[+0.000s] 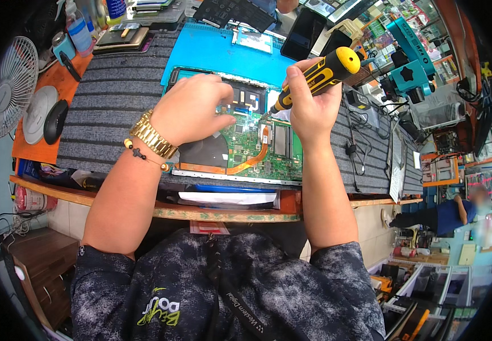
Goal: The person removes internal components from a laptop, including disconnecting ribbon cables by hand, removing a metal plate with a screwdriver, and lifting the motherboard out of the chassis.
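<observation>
An opened laptop base shows a green circuit board, a copper heat pipe and a black fan housing. My left hand hovers over or rests on its upper left part, thumb and bent fingers apart; the fingertips are partly hidden. A yellow-and-black screwdriver is gripped in my right hand, angled down to the left, with its tip at the board near the heat pipe's upper end.
A blue mat and grey ribbed mat cover the bench, bearing phones. At left are a fan and bottle; at right, a teal instrument and cables. A person stands beyond, right.
</observation>
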{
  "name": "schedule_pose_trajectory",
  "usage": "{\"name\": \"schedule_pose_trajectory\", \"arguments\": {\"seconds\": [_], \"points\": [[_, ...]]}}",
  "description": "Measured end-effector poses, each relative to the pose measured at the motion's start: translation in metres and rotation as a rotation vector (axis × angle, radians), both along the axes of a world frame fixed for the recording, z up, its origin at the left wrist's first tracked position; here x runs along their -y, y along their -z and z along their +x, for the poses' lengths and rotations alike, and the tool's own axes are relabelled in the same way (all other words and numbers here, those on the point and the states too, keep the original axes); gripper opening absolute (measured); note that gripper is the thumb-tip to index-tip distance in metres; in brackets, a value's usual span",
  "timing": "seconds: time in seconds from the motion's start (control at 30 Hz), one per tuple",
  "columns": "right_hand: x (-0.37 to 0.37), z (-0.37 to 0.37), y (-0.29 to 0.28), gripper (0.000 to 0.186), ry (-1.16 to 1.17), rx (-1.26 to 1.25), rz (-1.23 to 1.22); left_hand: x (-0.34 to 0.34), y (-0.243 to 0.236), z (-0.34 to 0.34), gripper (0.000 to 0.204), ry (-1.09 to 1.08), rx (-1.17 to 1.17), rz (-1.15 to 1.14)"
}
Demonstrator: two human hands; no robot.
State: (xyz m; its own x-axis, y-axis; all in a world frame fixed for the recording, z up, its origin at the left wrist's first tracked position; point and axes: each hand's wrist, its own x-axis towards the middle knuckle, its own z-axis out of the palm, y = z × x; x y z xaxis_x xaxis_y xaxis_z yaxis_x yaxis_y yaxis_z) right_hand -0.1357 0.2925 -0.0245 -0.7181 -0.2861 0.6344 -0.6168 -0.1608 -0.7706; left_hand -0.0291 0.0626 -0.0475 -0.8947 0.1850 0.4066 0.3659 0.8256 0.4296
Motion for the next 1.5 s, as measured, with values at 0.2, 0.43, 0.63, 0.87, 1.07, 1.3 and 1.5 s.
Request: {"name": "schedule_pose_trajectory", "arguments": {"seconds": [0.2, 0.43, 0.63, 0.87, 1.07, 1.3, 1.5], "points": [[0.001, 0.000, 0.001, 0.022, 0.009, 0.010, -0.007, -0.004, 0.001, -0.001, 0.028, 0.017, -0.017, 0.022], [-0.001, 0.000, 0.000, 0.018, 0.029, 0.006, -0.018, -0.006, 0.003, -0.003, 0.025, 0.043, -0.035, 0.021], [-0.010, 0.001, -0.016, 0.025, 0.041, 0.081, -0.207, -0.011, 0.002, -0.002, 0.024, 0.046, -0.086, 0.030], [-0.018, 0.015, -0.035, 0.025, -0.060, 0.139, -0.367, -0.029, -0.001, -0.003, 0.018, 0.177, -0.125, 0.177], [-0.021, 0.015, -0.030, 0.024, -0.009, 0.061, -0.323, -0.028, 0.001, -0.001, 0.016, 0.096, -0.056, 0.092], [-0.040, 0.026, -0.017, 0.020, 0.011, 0.061, -0.168, -0.028, 0.004, 0.002, 0.016, 0.083, -0.051, 0.032], [-0.049, 0.039, -0.011, 0.016, 0.004, 0.096, -0.138, -0.027, 0.004, 0.002, 0.018, 0.080, -0.031, 0.016]]}}
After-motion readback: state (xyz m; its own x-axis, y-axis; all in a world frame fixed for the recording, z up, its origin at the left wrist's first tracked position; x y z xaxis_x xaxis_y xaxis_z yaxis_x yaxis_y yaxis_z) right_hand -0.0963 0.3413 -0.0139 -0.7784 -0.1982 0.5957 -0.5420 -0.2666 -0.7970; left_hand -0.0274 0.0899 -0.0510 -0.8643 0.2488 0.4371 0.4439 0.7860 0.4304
